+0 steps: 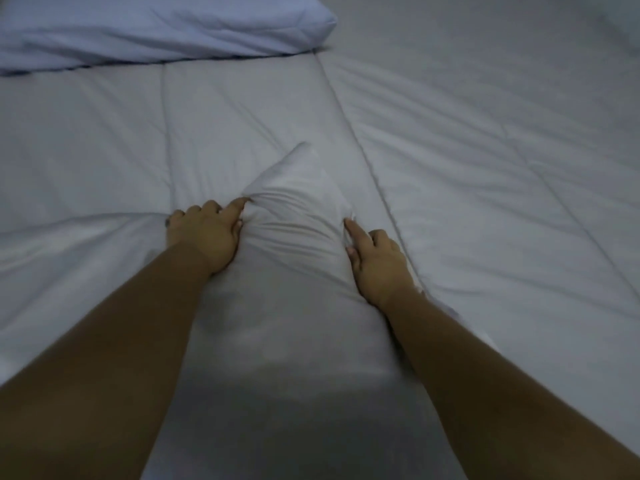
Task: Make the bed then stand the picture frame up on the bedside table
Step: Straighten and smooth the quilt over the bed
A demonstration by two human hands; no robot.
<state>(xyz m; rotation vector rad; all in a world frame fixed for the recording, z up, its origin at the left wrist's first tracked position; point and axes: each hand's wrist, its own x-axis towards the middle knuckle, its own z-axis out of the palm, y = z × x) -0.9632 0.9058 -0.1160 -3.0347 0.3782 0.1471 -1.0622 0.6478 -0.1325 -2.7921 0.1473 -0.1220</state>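
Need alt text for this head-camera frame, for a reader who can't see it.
Both hands, left hand and right hand, grip a bunched fold of pale duvet spread across a bed, arms reaching forward. A rumpled pillow lies at the far left edge.

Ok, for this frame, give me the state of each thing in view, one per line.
Left hand: closed, grip bunching the pillow's fabric.
Right hand: closed, grip on the pillow's other side.
White pillow: held between both hands, creased, lying on the quilt.
Quilt: spread flat, lightly wrinkled.
Blue bedding: rumpled heap at the far left.
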